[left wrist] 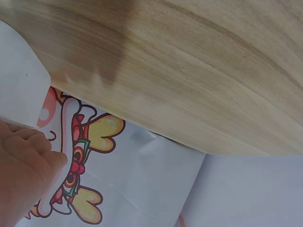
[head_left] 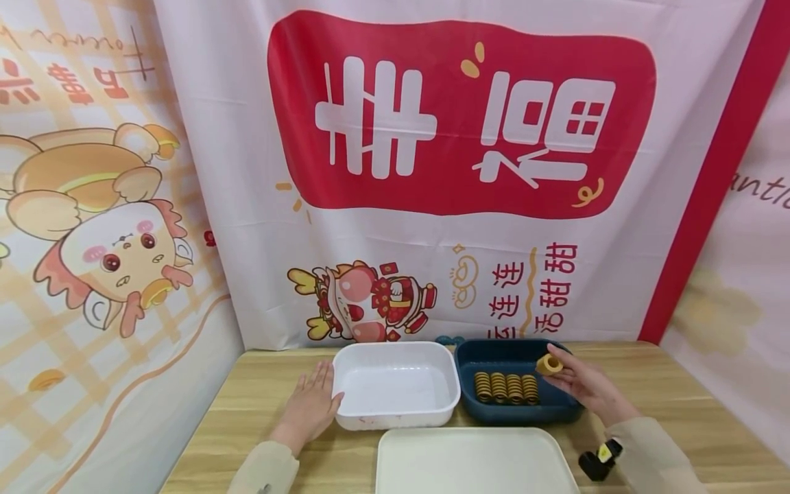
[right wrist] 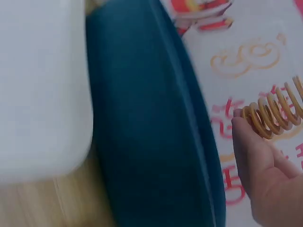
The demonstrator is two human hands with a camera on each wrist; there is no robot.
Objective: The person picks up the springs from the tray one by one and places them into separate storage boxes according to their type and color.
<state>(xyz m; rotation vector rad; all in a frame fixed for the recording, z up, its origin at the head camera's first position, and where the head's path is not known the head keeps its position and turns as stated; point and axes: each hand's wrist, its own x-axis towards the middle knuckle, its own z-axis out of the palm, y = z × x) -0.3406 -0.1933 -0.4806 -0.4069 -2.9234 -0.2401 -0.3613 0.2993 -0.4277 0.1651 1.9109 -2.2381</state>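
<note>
The right hand [head_left: 583,384] pinches one yellow spring [head_left: 548,364] between thumb and fingertips, holding it above the far right corner of the blue bin [head_left: 558,412]; the right wrist view shows the coils [right wrist: 274,113] gripped at one end. Four more springs [head_left: 506,387] lie in a row on the floor of that bin. The left hand [head_left: 311,405] lies flat, fingers straight and relaxed, against the left wall of the white bin [head_left: 395,418], gripping nothing.

The work looks to be at an early stage (a judgement only): one spring is lifted, four remain in the blue bin, and both the white bin and the pale tray [head_left: 475,460] at the near edge of the worktop [head_left: 259,391] hold none that can be seen. So most of the moving, wherever the springs go, seems left to do.

As for writing, the backdrop [head_left: 463,116] carries large white characters "幸福" on a red patch, with smaller red characters lower down, of which "连连" and "甜甜" can be read; the rest is partly hidden by the bin. A cartoon dragon [head_left: 364,302] is printed beside them. No brand shows on the bins or tray.
</note>
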